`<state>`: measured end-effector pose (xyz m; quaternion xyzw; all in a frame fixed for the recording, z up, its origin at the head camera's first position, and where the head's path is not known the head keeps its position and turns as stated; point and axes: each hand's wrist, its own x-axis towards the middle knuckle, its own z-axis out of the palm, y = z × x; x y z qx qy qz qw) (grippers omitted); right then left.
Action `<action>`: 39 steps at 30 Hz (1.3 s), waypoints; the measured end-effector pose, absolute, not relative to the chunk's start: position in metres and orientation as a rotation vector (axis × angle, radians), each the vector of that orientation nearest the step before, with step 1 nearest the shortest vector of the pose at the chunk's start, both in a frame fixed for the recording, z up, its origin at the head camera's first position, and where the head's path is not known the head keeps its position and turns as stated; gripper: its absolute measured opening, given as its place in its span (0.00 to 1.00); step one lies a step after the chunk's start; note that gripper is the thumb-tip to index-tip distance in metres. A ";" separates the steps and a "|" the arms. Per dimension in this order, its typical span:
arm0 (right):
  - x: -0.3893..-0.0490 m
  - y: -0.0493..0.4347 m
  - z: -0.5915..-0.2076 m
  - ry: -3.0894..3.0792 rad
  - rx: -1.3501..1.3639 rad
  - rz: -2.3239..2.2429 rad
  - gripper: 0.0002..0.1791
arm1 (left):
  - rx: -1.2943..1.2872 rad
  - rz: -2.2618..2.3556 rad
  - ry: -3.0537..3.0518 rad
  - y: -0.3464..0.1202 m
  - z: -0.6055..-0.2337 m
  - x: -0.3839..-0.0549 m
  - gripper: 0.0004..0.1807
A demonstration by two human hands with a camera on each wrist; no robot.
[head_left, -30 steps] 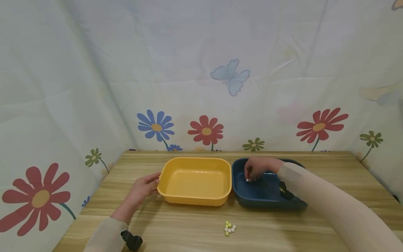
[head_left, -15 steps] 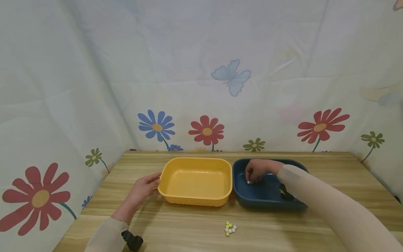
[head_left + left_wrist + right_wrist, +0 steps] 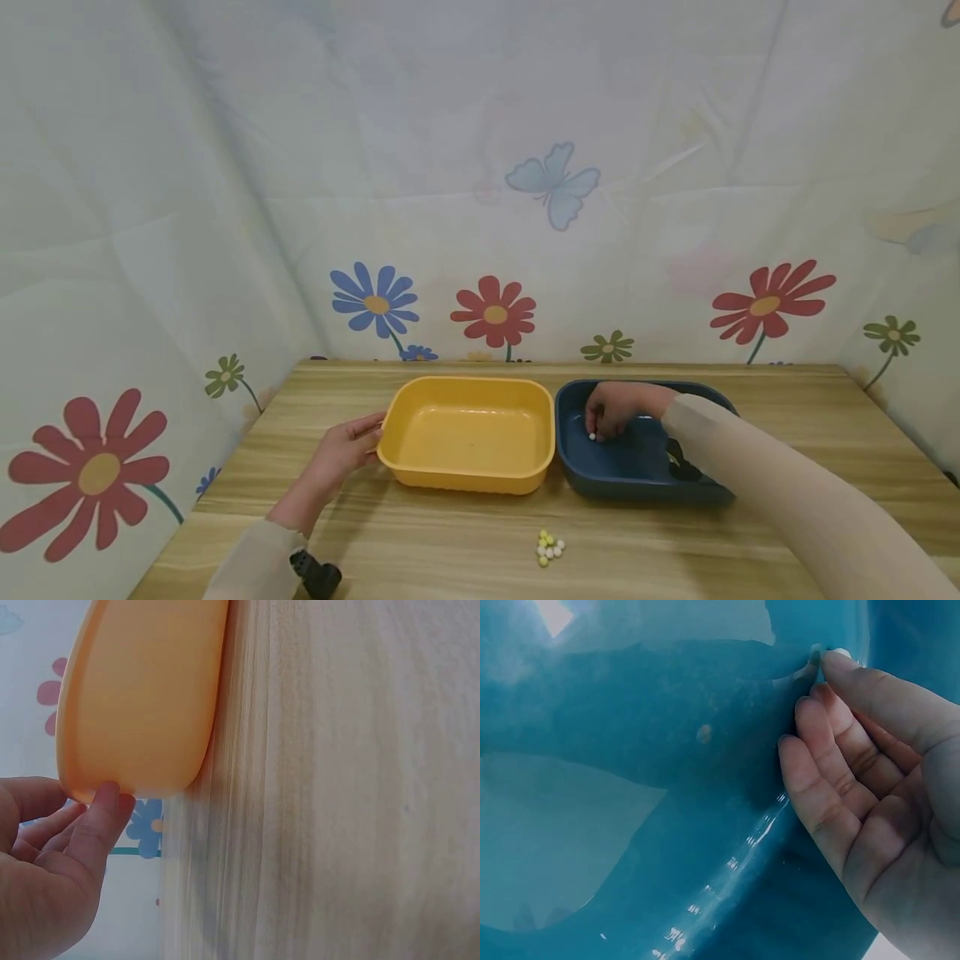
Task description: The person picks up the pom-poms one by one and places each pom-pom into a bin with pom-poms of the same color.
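Note:
At the far side of the wooden table, my left hand (image 3: 345, 450) grips the left end of a yellow plastic basin (image 3: 467, 481). In the left wrist view the thumb and fingers (image 3: 94, 832) meet at the basin's rim. My right hand (image 3: 618, 407) reaches down inside the dark blue basin (image 3: 645, 488) to the right of it. Thumb and index finger pinch a small white ball (image 3: 592, 437) close over the blue floor. The right wrist view shows only part of this ball (image 3: 842, 653), behind the thumb tip; the other fingers curl loosely beneath.
A cluster of several small yellow and white balls (image 3: 549, 547) lies on the wooden table (image 3: 442, 533) in front of the basins. The two basins stand side by side, rims nearly meeting. A flowered cloth (image 3: 450, 208) hangs behind the table.
My right hand has lowered slightly inside the blue basin with the white ball at its fingertips. The left hand stays at the yellow basin's rim.

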<state>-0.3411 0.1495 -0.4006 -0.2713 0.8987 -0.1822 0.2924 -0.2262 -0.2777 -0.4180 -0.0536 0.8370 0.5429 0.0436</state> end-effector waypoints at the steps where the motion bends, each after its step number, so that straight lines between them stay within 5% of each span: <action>1: -0.341 0.150 -0.400 2.391 -0.724 -0.483 0.04 | -0.156 1.660 2.558 -0.278 -0.418 -0.226 0.26; 18: -0.330 0.166 -0.363 2.495 -0.895 -0.655 0.10 | -0.164 1.650 2.555 -0.277 -0.419 -0.227 0.25; 39: -0.216 0.163 -0.364 2.386 -0.917 -1.205 0.14 | -0.144 1.663 2.563 -0.278 -0.418 -0.230 0.25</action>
